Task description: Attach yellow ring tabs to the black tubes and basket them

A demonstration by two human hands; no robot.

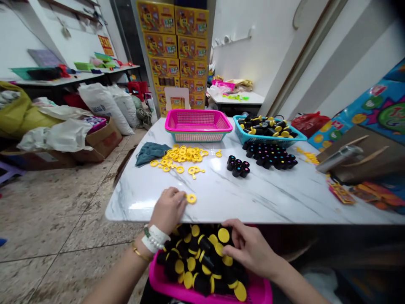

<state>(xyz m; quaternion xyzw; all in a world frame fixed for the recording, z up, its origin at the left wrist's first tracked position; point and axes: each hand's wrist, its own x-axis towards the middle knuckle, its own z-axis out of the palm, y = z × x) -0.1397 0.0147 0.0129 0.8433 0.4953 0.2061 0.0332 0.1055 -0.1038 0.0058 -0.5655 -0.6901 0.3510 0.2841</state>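
My left hand [168,207] rests at the front edge of the white marbled table [133,198], its fingers closed on a yellow ring piece [191,198]. Over a pink basket [261,289] below the table edge is my right hand [249,245], thumb and fingers apart, beside black cylinders with yellow caps [205,261] that fill it. Nothing shows between its fingers. Behind my left hand lies a pile of yellow ring pieces [186,154]. A small cluster of black cylinders [238,166] stands near the table's middle, with a larger group [268,154] behind it.
At the back of the table are an empty pink basket [198,120] and a blue basket [268,139] of black and yellow pieces. A dark cloth [152,153] lies left. On the right are a brown bag [357,152] and a metal cylinder [340,157].
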